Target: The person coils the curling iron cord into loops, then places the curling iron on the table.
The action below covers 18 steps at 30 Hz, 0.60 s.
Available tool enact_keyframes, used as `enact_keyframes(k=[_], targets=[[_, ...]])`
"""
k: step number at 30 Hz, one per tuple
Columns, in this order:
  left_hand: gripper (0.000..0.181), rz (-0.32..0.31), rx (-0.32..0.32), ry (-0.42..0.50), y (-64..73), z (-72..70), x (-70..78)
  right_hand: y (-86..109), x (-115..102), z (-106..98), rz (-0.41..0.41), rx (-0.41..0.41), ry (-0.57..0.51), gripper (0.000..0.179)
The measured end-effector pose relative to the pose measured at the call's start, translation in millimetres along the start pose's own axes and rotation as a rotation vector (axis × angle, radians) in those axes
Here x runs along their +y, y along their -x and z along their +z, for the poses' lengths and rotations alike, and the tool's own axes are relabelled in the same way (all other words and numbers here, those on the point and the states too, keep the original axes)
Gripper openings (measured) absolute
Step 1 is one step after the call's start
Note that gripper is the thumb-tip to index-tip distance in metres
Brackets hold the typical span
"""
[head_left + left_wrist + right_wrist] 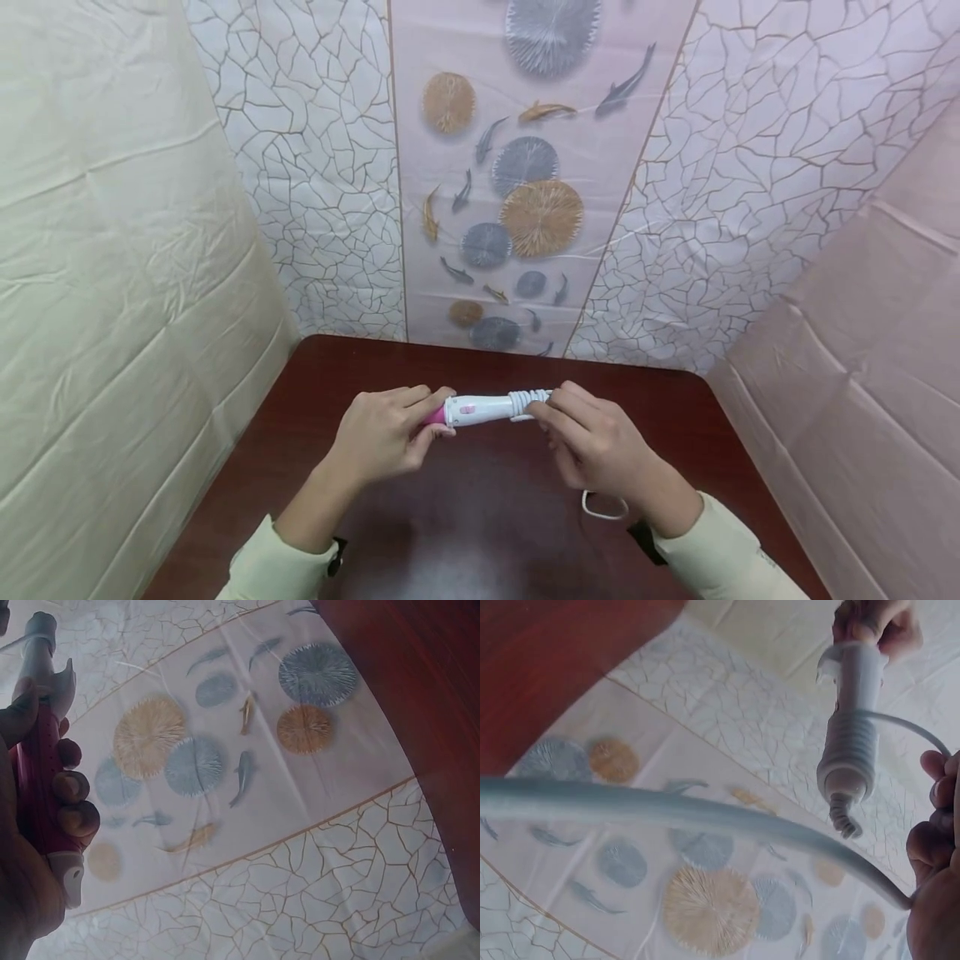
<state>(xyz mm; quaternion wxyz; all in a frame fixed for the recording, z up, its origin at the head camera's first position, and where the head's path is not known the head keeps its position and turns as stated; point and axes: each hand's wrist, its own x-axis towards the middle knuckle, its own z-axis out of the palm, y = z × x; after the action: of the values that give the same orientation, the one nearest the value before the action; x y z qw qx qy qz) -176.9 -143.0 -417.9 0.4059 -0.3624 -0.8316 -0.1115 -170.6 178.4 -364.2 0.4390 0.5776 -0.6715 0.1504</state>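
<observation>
A pink and white curling iron (483,409) is held level above the table, between my two hands. My left hand (381,433) grips its pink barrel (39,780), fingers wrapped round it in the left wrist view. White cord (529,402) is coiled in several turns round the end of the white handle (858,682). Close to those coils, my right hand (600,442) pinches the cord's free run. A loose loop of cord hangs below that hand, and a thick blurred stretch (667,806) crosses the right wrist view. The plug is not visible.
Beneath the hands lies a dark red-brown table (465,517) with rounded far corners. A patterned cloth (337,167) with fish and round motifs hangs behind it. Pale cloth walls (112,250) stand at the left and right.
</observation>
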Motion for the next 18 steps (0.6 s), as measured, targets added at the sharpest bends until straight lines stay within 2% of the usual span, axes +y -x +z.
enact_keyframes(k=[4, 11, 18], targets=[[0.039, 0.011, 0.007, 0.011, -0.7, -0.2, 3.8, -5.7, 5, -3, 0.011, 0.017, 0.050, 0.037], [0.039, 0.039, 0.017, 0.021, -0.3, -2.5, 9.6, -9.5, 11, -6, 0.031, -0.011, 0.123, 0.033], [0.041, 0.081, 0.027, 0.020, -2.8, -6.8, 13.3, -9.8, 19, -6, 0.063, -0.029, 0.106, 0.034]])
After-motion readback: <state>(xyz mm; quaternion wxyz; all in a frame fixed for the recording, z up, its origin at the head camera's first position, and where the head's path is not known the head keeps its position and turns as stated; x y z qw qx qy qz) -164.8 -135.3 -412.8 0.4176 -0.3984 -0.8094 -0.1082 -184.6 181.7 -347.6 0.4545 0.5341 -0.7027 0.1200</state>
